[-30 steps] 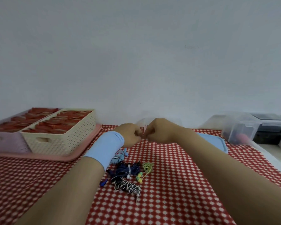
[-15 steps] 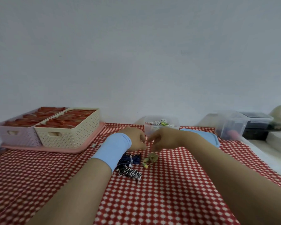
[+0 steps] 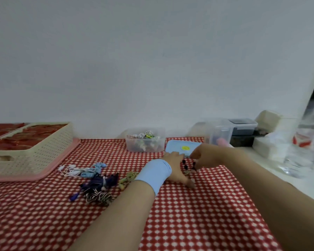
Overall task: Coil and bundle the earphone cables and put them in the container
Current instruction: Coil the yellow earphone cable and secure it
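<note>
Blue lid (image 3: 179, 147) edge beside right hand (image 3: 207, 158)

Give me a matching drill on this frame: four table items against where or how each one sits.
1 cream basket
2 blue lid
3 clear container
4 striped earphone cable

A holds coiled bundles
B loose on the checked cloth
C on the pink tray
D flat, right of the clear container

Pairs: 1-C, 2-D, 3-A, 4-B.
</note>
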The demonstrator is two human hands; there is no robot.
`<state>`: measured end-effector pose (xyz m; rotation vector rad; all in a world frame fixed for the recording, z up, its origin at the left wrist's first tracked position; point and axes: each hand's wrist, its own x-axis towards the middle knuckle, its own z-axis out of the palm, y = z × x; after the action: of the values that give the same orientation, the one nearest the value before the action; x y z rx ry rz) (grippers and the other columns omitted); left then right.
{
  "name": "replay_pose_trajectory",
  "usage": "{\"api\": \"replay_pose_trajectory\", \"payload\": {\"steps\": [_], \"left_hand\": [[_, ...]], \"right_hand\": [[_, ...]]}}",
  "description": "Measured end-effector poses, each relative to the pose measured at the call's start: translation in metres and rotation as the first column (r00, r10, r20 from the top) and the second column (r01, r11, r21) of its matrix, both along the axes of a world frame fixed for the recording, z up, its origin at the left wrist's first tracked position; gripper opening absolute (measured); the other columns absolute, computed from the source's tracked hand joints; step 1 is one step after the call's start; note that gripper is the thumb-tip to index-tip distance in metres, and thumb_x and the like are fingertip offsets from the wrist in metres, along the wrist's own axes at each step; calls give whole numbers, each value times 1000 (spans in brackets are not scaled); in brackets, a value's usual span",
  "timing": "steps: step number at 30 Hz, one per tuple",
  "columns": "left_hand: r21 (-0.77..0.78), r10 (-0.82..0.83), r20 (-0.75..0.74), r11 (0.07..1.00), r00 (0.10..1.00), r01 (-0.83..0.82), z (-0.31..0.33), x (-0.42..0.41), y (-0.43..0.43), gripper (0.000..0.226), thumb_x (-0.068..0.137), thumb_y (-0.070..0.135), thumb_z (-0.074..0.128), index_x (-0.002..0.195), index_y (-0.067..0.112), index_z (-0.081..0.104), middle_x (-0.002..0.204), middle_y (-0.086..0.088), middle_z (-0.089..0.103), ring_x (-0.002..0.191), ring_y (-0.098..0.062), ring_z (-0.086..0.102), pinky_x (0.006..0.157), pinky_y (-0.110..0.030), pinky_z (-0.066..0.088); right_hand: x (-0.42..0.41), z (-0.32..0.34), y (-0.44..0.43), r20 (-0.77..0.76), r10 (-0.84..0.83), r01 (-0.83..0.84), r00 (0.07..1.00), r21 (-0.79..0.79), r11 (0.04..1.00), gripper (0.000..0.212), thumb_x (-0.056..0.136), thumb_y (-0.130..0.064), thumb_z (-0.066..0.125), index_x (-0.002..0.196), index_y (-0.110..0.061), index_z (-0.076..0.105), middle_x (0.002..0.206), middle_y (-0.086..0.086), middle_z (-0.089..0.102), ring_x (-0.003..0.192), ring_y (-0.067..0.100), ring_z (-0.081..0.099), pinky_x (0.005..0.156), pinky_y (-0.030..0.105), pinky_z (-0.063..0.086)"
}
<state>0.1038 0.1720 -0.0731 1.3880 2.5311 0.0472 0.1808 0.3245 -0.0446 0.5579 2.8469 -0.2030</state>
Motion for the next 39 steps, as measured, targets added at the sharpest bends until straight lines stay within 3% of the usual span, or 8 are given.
{"api": "replay_pose_trajectory", "payload": {"steps": [3, 9, 11, 16, 22, 26, 34, 39], "left_hand": [[-31, 7, 12, 999, 1000, -7, -11, -6, 13, 107, 67, 80, 63, 154, 31, 24, 158, -3, 27, 143, -33, 21, 114, -56, 30], [256, 23, 106, 965, 994, -50, -6, -9, 10, 45, 77, 52, 75, 113, 26, 70, 118, 3, 63, 106, -19, 58, 93, -37, 50], [288, 26, 89, 956, 996, -51, -6, -10, 9, 55, 66, 61, 78, 108, 27, 68, 123, 2, 54, 106, -19, 56, 91, -40, 51], [171, 35, 126, 984, 991, -56, -14, -12, 13, 96, 65, 67, 76, 144, 26, 39, 139, 3, 49, 120, -22, 52, 100, -43, 48], [222, -24, 121, 975, 992, -4, -7, -7, 10, 30, 83, 40, 72, 103, 19, 67, 103, 1, 69, 93, -20, 64, 86, -36, 54], [227, 31, 115, 972, 993, -56, -8, -7, 4, 27, 84, 33, 70, 103, 14, 72, 101, -4, 72, 91, -22, 66, 87, -40, 56], [254, 126, 41, 958, 991, -132, 1, -34, -28, 19, 90, 19, 60, 101, 15, 76, 94, -5, 73, 89, -23, 67, 86, -35, 55], [308, 212, 22, 928, 977, -209, 7, -52, -49, 18, 92, 25, 58, 93, 14, 73, 89, -6, 71, 79, -20, 62, 69, -29, 48]], "right_hand": [[-1, -10, 5, 37, -1, 2, 999, -33, 999, 58, 82, -34, 74, 138, -31, 58, 125, -6, 66, 107, 16, 63, 100, 36, 51], [-13, -17, 8, 9, -57, 57, 998, -75, 996, 38, 71, -37, 83, 107, -28, 77, 96, -6, 74, 86, 12, 71, 83, 30, 59], [-16, -18, 10, -16, -73, 71, 997, -104, 992, 30, 69, -35, 86, 97, -29, 79, 94, -6, 76, 85, 12, 72, 84, 32, 60], [-13, -18, 5, -39, -53, 42, 998, -235, 971, 25, 81, -16, 80, 102, -29, 74, 99, -3, 74, 84, 15, 74, 75, 26, 62], [-5, -10, -1, 27, -24, 31, 999, -293, 956, 28, 84, -7, 74, 111, -16, 75, 102, 4, 73, 81, 20, 75, 67, 22, 61], [-7, -15, -6, -28, -33, 23, 999, -316, 949, 14, 83, -14, 80, 96, -15, 78, 90, 5, 78, 74, 16, 76, 65, 21, 59], [-35, -15, -32, -217, -11, -84, 976, -425, 901, 21, 86, -10, 78, 106, -16, 78, 94, 7, 78, 76, 16, 75, 68, 22, 61], [-58, -5, -51, -317, 89, -200, 944, -336, 921, 30, 82, -18, 81, 111, -23, 78, 101, -3, 77, 89, 12, 73, 83, 25, 58]]}}
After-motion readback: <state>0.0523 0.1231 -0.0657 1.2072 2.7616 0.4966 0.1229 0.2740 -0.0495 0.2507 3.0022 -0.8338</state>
